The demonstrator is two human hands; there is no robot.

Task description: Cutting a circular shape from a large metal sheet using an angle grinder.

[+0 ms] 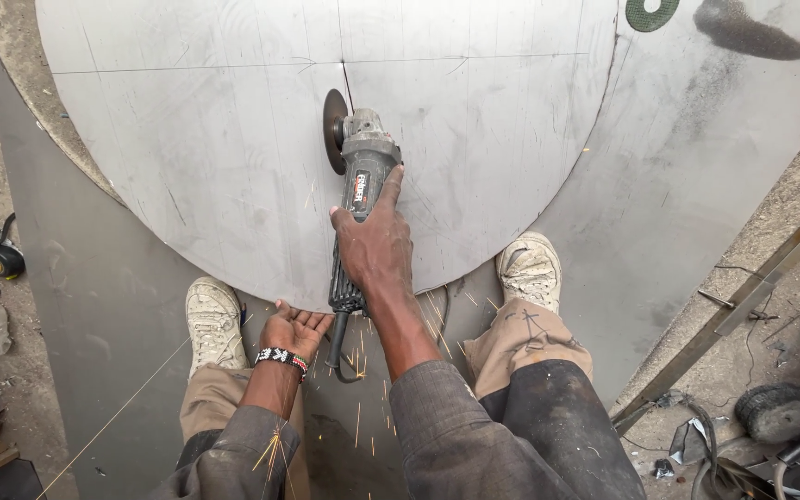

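On the floor below me lies a large round metal sheet [233, 139], resting on a bigger grey sheet [696, 157]. I see my right hand [374, 243] with its fingers wrapped tight around the body of a grey angle grinder [360, 185]; the grinder's disc [334, 131] stands on edge at a scribed line near the middle of the round sheet. A small red-and-white label sits on top of the grinder body, just ahead of the thumb. Sparks fall back toward my knees. My left hand [294, 330] lies palm up with fingers open at the near rim of the round sheet, holding nothing; a beaded wristband [281, 357] circles the wrist. My shoes flank both hands. A green disc [652, 11] lies at the far edge. A tape measure [2, 260] sits on the dirt at left.
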